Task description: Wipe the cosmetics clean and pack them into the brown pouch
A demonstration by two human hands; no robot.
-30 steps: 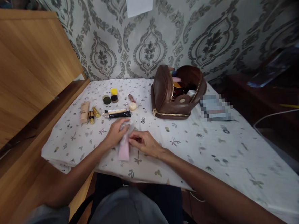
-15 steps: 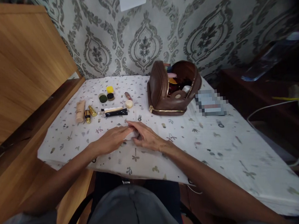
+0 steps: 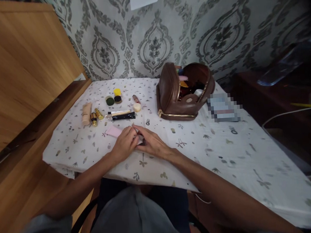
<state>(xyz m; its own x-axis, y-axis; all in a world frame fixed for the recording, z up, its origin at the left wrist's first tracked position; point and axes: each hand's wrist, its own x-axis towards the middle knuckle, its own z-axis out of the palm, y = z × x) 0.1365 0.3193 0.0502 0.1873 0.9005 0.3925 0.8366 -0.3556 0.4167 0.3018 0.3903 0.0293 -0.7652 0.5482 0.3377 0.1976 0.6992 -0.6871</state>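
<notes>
Near the front of the table my two hands meet around a pale pink squeeze tube. The tube's flat end sticks out to the left past the knuckles of my left hand, whose fingers are wrapped round it. My right hand is closed at the tube's other end, where a whitish part shows between the hands; fingers hide most of it. Just beyond lie a clear pouch of brushes with a black strip, a cream round pot and a small lip-gloss-like tube.
An open brown cosmetic bag stands at the back right, with a blurred-out flat item beside it. Back left are a beige tube, small gold-capped bottles, dark round pots and a yellow one. A wooden panel borders the left.
The pink tube has come into sight on the left of my left hand. That hand has turned and drawn closer to the right one. The view has shifted slightly.
</notes>
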